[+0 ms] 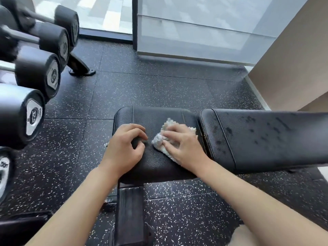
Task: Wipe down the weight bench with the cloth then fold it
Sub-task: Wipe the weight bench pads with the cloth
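Right fingers spread pressing cloth, bench

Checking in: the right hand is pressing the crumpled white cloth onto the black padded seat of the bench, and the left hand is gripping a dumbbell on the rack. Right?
Not quite. The head view shows the left hand resting with curled fingers on the black padded seat, not gripping a dumbbell; the black dumbbells sit untouched on the rack. The right hand does press the crumpled white cloth there.

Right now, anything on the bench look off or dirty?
Yes. The back pad carries dark blotches and streaks across its top, like wet marks or grime. The seat pad, where the right hand presses the cloth, looks even.
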### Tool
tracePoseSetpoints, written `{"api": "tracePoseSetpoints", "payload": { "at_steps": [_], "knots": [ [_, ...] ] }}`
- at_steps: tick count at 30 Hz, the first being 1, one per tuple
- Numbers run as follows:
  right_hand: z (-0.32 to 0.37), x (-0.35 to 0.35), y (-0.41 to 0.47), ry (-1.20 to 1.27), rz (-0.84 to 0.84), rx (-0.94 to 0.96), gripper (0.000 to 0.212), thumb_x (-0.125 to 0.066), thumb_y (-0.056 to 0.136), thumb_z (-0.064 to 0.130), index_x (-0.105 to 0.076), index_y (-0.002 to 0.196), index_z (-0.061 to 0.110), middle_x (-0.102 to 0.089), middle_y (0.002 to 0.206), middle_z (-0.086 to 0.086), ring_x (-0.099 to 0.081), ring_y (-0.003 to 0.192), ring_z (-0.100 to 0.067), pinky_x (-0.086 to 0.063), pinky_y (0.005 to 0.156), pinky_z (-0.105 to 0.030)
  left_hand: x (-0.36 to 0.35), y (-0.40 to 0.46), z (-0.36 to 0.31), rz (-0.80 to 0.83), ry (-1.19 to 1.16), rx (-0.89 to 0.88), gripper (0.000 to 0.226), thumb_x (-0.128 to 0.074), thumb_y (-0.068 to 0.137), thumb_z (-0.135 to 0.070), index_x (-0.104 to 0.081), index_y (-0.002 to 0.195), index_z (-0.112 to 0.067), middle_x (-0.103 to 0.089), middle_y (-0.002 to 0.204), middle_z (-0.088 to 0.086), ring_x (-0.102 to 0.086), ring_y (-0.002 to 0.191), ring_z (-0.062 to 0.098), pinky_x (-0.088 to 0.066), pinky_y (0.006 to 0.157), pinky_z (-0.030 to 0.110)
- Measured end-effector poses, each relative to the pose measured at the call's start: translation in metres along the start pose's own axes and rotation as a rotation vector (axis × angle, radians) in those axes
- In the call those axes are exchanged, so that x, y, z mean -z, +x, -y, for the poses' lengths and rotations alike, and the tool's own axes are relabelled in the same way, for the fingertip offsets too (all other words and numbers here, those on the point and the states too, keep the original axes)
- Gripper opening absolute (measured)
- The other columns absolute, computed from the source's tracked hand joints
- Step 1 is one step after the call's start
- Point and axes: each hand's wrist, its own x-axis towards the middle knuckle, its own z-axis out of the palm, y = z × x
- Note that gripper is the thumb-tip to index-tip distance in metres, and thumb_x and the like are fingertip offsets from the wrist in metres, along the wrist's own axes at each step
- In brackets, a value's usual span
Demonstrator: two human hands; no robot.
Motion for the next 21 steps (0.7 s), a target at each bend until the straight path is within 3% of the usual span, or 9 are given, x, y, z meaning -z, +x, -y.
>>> {"api": "tracePoseSetpoints", "payload": {
  "at_steps": [5, 9, 11, 15, 18, 21],
  "knots": [
    [0.014, -0.004, -0.062, 0.039, 0.166, 0.194, 0.019, -0.071, 0.096, 0.023, -0.074, 0.114, 0.018, -0.062, 0.118, 0.008, -0.053, 0.113, -0.012, -0.039, 0.101, -0.022, 0.024, -0.001, 0.015, 0.081, 0.066, -0.001, 0.014, -0.077, 0.081, -0.007, -0.077, 0.087, -0.019, -0.070, 0.114, -0.007, -0.057, 0.115, 0.020, -0.044, 0.107, 0.038],
    [0.016, -0.007, -0.061, -0.030, 0.111, 0.243, 0.019, -0.075, 0.094, 0.019, -0.075, 0.112, 0.013, -0.065, 0.118, 0.000, -0.056, 0.113, -0.018, -0.047, 0.101, -0.034, 0.031, -0.006, 0.021, 0.113, 0.026, 0.014, 0.016, -0.079, 0.082, -0.010, -0.078, 0.094, -0.022, -0.067, 0.123, -0.007, -0.054, 0.122, 0.015, -0.034, 0.112, 0.019],
    [0.033, -0.022, -0.049, -0.029, 0.070, 0.267, 0.017, -0.075, 0.094, 0.019, -0.076, 0.109, 0.011, -0.066, 0.114, -0.002, -0.056, 0.111, -0.017, -0.046, 0.101, -0.032, 0.034, -0.008, 0.025, 0.103, 0.018, 0.027, 0.017, -0.079, 0.082, -0.009, -0.078, 0.094, -0.022, -0.066, 0.123, -0.006, -0.054, 0.121, 0.014, -0.030, 0.111, 0.013],
    [0.067, -0.054, -0.020, 0.045, 0.078, 0.288, 0.018, -0.071, 0.095, 0.019, -0.075, 0.109, 0.010, -0.066, 0.113, -0.004, -0.054, 0.108, -0.018, -0.042, 0.102, -0.026, 0.040, -0.002, 0.034, 0.042, 0.013, 0.047, 0.022, -0.079, 0.078, -0.002, -0.079, 0.091, -0.020, -0.068, 0.116, -0.005, -0.059, 0.116, 0.020, -0.038, 0.108, 0.025],
    [0.053, -0.040, -0.029, 0.071, 0.141, 0.332, 0.020, -0.069, 0.097, 0.021, -0.074, 0.114, 0.012, -0.063, 0.118, 0.000, -0.050, 0.111, -0.008, -0.042, 0.103, -0.023, 0.039, 0.002, 0.039, 0.018, 0.018, 0.053, 0.022, -0.079, 0.079, -0.004, -0.078, 0.090, -0.023, -0.067, 0.114, -0.007, -0.058, 0.113, 0.020, -0.036, 0.107, 0.022],
    [0.007, 0.002, -0.060, -0.020, 0.159, 0.291, 0.021, -0.070, 0.098, 0.026, -0.074, 0.115, 0.015, -0.062, 0.124, 0.004, -0.056, 0.116, -0.015, -0.050, 0.100, -0.037, 0.037, 0.001, 0.043, 0.033, -0.011, 0.083, 0.021, -0.078, 0.082, -0.010, -0.078, 0.092, -0.028, -0.064, 0.116, -0.012, -0.055, 0.116, 0.016, -0.032, 0.108, 0.016]
  ]
}}
